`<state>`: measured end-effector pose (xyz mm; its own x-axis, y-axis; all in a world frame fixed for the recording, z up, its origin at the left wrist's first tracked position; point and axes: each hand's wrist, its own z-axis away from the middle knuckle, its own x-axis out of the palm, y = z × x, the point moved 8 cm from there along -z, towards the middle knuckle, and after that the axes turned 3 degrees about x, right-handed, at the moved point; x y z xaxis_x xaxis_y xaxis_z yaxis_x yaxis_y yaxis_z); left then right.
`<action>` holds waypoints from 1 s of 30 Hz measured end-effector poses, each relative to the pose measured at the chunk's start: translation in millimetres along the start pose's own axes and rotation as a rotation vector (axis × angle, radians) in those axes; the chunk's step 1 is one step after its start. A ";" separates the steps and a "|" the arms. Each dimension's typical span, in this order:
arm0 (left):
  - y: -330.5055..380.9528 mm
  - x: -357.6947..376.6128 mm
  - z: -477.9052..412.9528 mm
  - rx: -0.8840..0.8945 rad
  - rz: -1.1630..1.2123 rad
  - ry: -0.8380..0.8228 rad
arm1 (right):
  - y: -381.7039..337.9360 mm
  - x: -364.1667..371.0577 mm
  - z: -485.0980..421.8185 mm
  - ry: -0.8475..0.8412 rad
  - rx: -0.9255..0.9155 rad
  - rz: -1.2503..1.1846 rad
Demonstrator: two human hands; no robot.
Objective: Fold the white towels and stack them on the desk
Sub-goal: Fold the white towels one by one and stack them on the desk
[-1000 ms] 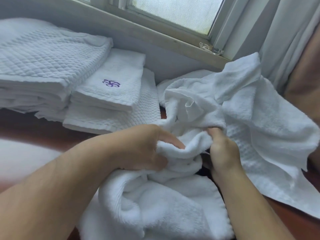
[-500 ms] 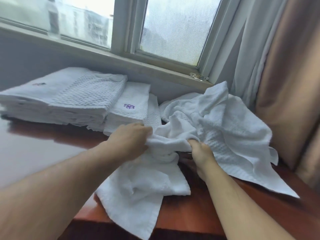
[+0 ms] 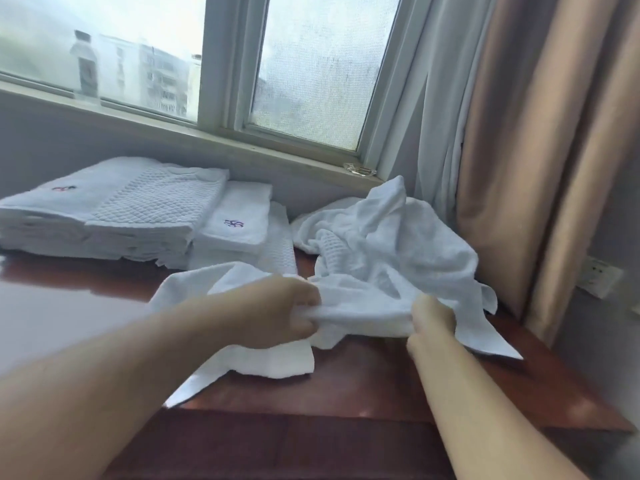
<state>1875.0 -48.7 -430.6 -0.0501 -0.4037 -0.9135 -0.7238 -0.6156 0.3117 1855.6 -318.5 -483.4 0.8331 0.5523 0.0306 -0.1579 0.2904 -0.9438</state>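
A crumpled white towel (image 3: 360, 311) is stretched between my hands above the red-brown desk (image 3: 363, 382). My left hand (image 3: 280, 311) grips its left part, and more of it hangs down onto the desk below. My right hand (image 3: 431, 320) grips the right part. Behind lies a heap of unfolded white towels (image 3: 391, 237). At the back left stand a large stack of folded towels (image 3: 114, 213) and a smaller folded stack (image 3: 235, 223) with a purple emblem on top.
A windowsill (image 3: 194, 136) runs behind the desk, with a clear bottle (image 3: 85, 69) on it at the left. White and beige curtains (image 3: 512, 161) hang at the right. A wall socket (image 3: 599, 276) is at the far right.
The view has pulled back and risen. My hands have moved apart, drawing the towel out between them and away from the heap.
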 end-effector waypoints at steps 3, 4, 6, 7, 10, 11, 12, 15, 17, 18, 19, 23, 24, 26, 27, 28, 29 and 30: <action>7.6 55.9 14.1 -0.035 0.116 -0.360 | 5.3 -28.6 -9.7 0.236 -0.209 0.420; 7.4 63.5 13.6 -0.045 0.157 -0.373 | -4.8 -29.3 -5.4 0.293 -0.403 0.558; 2.2 61.4 4.4 -0.058 0.227 -0.249 | -23.5 -7.6 15.1 0.203 -0.877 0.743; -3.7 52.2 -0.8 -0.065 0.192 -0.131 | -23.2 9.3 22.9 0.016 -1.009 0.797; -21.8 38.3 -5.3 -0.048 -0.200 0.029 | 16.4 47.0 27.9 -0.485 -0.862 1.203; -29.9 47.2 -2.9 -0.077 -0.297 -0.059 | 25.9 47.5 22.5 -0.444 -0.787 1.388; -38.3 56.5 0.7 -0.129 -0.342 -0.157 | 28.0 42.8 15.2 -0.327 -0.721 1.528; -51.1 71.5 8.9 -0.241 -0.303 -0.294 | 22.7 18.9 4.4 -0.074 -0.569 1.637; -53.1 73.0 7.8 -0.259 -0.310 -0.335 | 18.2 5.0 -5.2 -0.033 -0.507 1.636; -54.6 74.0 6.4 -0.269 -0.316 -0.355 | 15.6 -2.8 -11.4 -0.024 -0.465 1.640; -54.3 75.5 4.7 -0.267 -0.328 -0.369 | 13.5 -11.0 -17.6 -0.016 -0.406 1.658; -27.8 85.8 -3.8 -0.005 -0.272 -0.275 | 5.5 -23.9 -33.5 0.048 -0.381 1.845; -19.4 87.2 -3.5 0.063 -0.215 -0.257 | 6.4 -15.9 -33.9 -0.017 -0.502 1.840; -10.7 87.9 -3.1 0.124 -0.190 -0.234 | 16.5 -0.7 -28.0 -0.274 -0.649 1.670; -7.4 87.1 -3.8 0.137 -0.214 -0.211 | 21.5 2.2 -23.9 -0.378 -0.642 1.562; -3.8 85.8 -4.8 0.142 -0.238 -0.193 | 21.0 2.4 -24.2 -0.394 -0.643 1.496; -0.5 85.7 -5.7 0.139 -0.252 -0.191 | 16.3 1.1 -27.5 -0.345 -0.668 1.471; 2.4 86.0 -6.6 0.136 -0.259 -0.201 | 10.6 -2.2 -31.9 -0.268 -0.696 1.484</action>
<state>1873.5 -89.4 -506.7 0.0223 -0.0966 -0.9951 -0.8145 -0.5789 0.0379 1869.1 -341.6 -503.9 0.0636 0.1430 -0.9877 -0.3659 -0.9174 -0.1564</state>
